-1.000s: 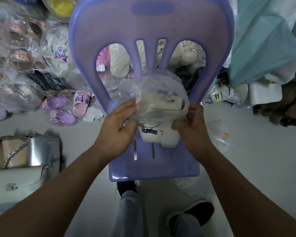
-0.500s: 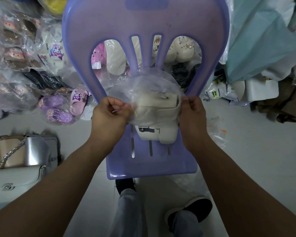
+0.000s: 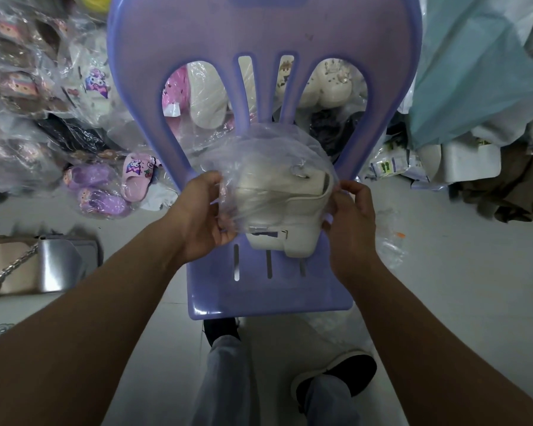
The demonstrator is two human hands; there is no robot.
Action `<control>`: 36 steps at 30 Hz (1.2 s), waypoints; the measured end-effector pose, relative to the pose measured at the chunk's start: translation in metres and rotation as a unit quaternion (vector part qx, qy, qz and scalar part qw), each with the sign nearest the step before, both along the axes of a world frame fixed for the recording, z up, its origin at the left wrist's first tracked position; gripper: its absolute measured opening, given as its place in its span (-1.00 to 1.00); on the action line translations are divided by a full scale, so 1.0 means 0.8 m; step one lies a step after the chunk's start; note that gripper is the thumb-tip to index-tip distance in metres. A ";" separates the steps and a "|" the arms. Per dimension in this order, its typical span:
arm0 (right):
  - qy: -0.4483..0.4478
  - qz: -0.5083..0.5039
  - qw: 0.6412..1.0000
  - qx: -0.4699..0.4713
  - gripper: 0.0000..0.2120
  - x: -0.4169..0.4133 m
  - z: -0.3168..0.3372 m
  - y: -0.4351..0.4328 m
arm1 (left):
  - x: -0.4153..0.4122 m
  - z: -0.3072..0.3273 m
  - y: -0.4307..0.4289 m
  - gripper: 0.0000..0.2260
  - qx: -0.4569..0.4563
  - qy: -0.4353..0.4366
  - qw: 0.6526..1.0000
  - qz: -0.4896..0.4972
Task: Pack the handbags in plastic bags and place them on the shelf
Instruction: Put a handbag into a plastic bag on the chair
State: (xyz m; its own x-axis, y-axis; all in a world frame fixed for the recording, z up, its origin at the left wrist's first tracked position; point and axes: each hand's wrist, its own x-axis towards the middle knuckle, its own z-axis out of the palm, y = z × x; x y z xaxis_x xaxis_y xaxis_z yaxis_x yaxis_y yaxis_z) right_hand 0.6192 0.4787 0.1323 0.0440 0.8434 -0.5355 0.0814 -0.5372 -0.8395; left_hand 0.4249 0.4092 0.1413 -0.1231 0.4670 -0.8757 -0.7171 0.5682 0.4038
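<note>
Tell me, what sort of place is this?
Probably a stockroom or a shop's back room: bagged slippers heaped on the floor, unpacked handbags waiting at the left, and a white handbag partly inside a plastic bag on a purple chair.

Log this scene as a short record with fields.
handbag: cream, upper part inside the plastic bag, lower end sticking out
plastic bag: clear, loose over the handbag
left grip: holds the bag's left side
right grip: pinches the bag's right edge
chair: purple plastic, seat below the handbag
floor, left: silver handbag, not bagged
</note>
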 end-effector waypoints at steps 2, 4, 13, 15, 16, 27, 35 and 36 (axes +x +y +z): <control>0.029 0.002 1.000 -0.007 -0.78 -0.004 0.000 -0.001 | -0.004 -0.002 -0.003 -0.78 0.040 0.010 0.998 -0.038; 0.036 0.011 0.999 -0.008 -0.72 -0.009 0.000 -0.002 | -0.007 -0.005 -0.004 -0.76 0.079 0.001 0.997 -0.005; 0.004 0.083 0.995 0.061 -0.72 0.003 -0.009 -0.025 | -0.013 -0.021 0.011 -0.88 0.060 -0.048 0.987 0.142; 0.014 0.085 0.995 0.049 -0.72 0.003 -0.008 -0.025 | -0.003 -0.033 0.014 -0.84 0.016 0.063 0.996 0.066; 0.019 0.086 0.995 0.043 -0.74 0.003 -0.006 -0.025 | 0.004 -0.036 0.013 -0.80 0.002 0.109 0.994 0.029; -0.025 0.024 0.998 0.055 -0.78 -0.010 0.002 -0.028 | 0.001 -0.025 -0.009 -0.65 -0.003 0.101 0.994 -0.028; -0.048 -0.021 0.998 0.022 -0.86 -0.008 -0.009 -0.031 | 0.001 -0.063 0.003 -0.65 -0.115 0.125 0.985 0.009; -0.049 -0.008 0.999 0.001 -0.82 -0.009 -0.010 -0.032 | 0.002 -0.064 -0.002 -0.70 -0.120 0.124 0.985 0.006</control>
State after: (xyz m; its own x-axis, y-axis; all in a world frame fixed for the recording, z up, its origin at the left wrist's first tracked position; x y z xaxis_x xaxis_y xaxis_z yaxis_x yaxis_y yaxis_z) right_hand 0.6124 0.4531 0.1240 0.1094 0.8434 -0.5261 0.1555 -0.5373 -0.8289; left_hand 0.4262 0.4079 0.0901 -0.3505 0.2467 -0.9035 -0.6210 0.6609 0.4214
